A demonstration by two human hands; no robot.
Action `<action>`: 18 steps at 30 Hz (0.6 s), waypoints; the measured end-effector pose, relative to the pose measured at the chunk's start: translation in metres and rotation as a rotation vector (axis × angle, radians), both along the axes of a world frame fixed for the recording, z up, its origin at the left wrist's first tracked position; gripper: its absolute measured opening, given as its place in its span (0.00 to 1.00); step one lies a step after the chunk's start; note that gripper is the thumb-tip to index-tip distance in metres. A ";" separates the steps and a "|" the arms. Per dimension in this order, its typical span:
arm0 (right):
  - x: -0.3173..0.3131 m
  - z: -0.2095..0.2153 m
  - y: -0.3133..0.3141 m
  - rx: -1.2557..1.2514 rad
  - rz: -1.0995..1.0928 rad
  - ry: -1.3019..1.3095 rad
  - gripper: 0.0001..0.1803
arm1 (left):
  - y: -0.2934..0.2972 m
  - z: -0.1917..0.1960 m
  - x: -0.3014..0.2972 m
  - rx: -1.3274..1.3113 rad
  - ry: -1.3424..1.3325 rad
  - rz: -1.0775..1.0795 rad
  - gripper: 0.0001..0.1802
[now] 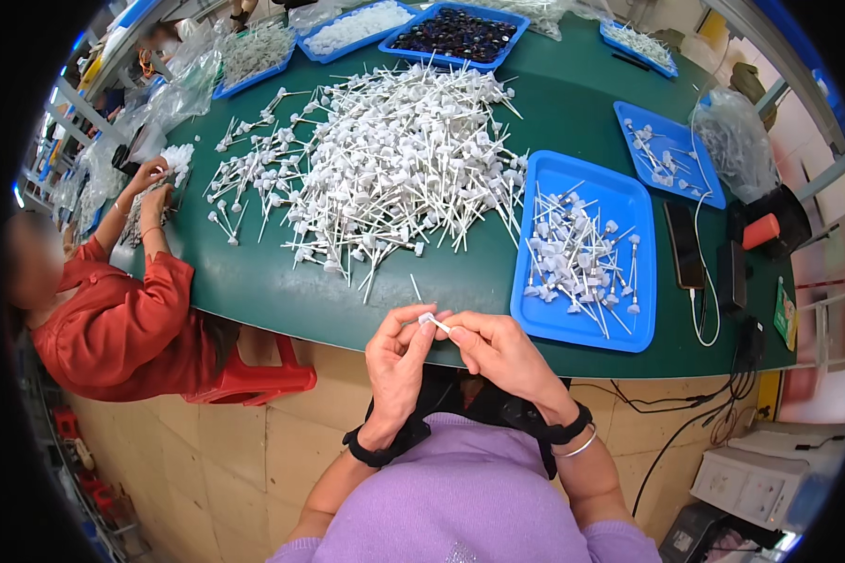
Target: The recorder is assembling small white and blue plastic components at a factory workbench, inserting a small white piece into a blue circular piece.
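Just in front of the table's near edge, both hands meet over a small white pump head with a thin tube (430,320). The thumb and fingers of my left hand (394,358) pinch its head. My right hand (502,352) closes its fingertips on the tube side. Beyond my hands lies a big pile of similar white pump heads with thin tubes (404,159), heaped loosely. To the right of my hands, a blue tray (638,281) holds more of these pieces. One loose thin tube (416,287) shows just beyond my left hand.
On the green table (282,296), a smaller blue tray (702,178), a phone (683,246) and a white cable are at right. Far back stand blue trays of dark round parts (455,36) and white parts (357,28). A co-worker in a red top (122,319) works at left.
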State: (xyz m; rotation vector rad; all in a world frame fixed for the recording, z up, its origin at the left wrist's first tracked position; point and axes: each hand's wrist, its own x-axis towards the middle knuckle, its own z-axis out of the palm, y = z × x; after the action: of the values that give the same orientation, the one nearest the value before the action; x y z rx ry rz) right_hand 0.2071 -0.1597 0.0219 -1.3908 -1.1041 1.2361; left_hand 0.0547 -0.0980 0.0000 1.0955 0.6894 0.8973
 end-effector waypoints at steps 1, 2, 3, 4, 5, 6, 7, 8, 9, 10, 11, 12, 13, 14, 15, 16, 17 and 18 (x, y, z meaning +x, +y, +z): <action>0.002 -0.004 0.001 -0.006 0.013 0.027 0.14 | 0.000 0.000 0.000 0.006 -0.002 -0.002 0.13; 0.003 -0.008 0.002 -0.012 0.026 0.055 0.14 | 0.000 0.001 0.000 0.010 -0.004 0.001 0.12; 0.004 -0.010 0.002 -0.018 0.040 0.082 0.15 | 0.000 0.002 0.000 0.013 -0.006 0.003 0.12; 0.004 -0.008 0.002 -0.058 0.048 0.160 0.15 | 0.000 0.002 0.000 0.017 -0.008 0.006 0.12; 0.004 -0.004 0.001 -0.098 0.057 0.239 0.15 | 0.001 0.001 0.000 0.071 0.031 0.016 0.12; 0.004 -0.002 0.001 -0.136 0.068 0.317 0.14 | 0.002 0.000 0.000 0.127 0.069 0.028 0.11; 0.003 -0.003 0.001 -0.151 0.070 0.395 0.14 | 0.003 0.000 -0.001 0.184 0.108 0.040 0.11; 0.002 -0.004 0.000 -0.166 0.072 0.474 0.15 | 0.004 0.002 -0.001 0.224 0.129 0.042 0.11; 0.001 -0.006 -0.001 -0.184 0.073 0.553 0.15 | 0.005 0.004 -0.003 0.260 0.149 0.043 0.10; 0.001 -0.004 0.000 -0.185 0.066 0.510 0.15 | 0.005 0.005 -0.003 0.297 0.170 0.044 0.10; 0.000 0.000 0.000 -0.187 0.059 0.467 0.15 | 0.005 0.005 -0.004 0.242 0.147 0.034 0.10; 0.000 0.003 0.001 -0.188 0.057 0.423 0.15 | 0.004 0.006 -0.005 0.187 0.123 0.028 0.10; -0.001 0.005 0.001 -0.173 0.050 0.369 0.15 | 0.004 0.006 -0.005 0.133 0.100 0.022 0.10; -0.001 0.006 0.000 -0.159 0.044 0.315 0.16 | 0.004 0.005 -0.006 0.132 0.100 0.020 0.11; -0.002 0.007 -0.001 -0.146 0.037 0.262 0.16 | 0.004 0.003 -0.006 0.128 0.101 0.017 0.11; -0.003 0.006 -0.001 -0.150 0.032 0.237 0.16 | 0.004 0.002 -0.006 0.124 0.101 0.015 0.12; -0.004 0.006 -0.002 -0.154 0.027 0.212 0.16 | 0.004 0.001 -0.006 0.121 0.095 0.017 0.12; -0.004 0.006 -0.002 -0.156 0.019 0.186 0.16 | 0.004 0.000 -0.005 0.119 0.089 0.016 0.12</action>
State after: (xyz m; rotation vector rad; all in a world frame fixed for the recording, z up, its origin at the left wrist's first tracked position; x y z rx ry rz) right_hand 0.2027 -0.1619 0.0275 -1.3516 -0.9102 1.4594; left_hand 0.0497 -0.0941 -0.0001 1.2429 0.7265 0.9168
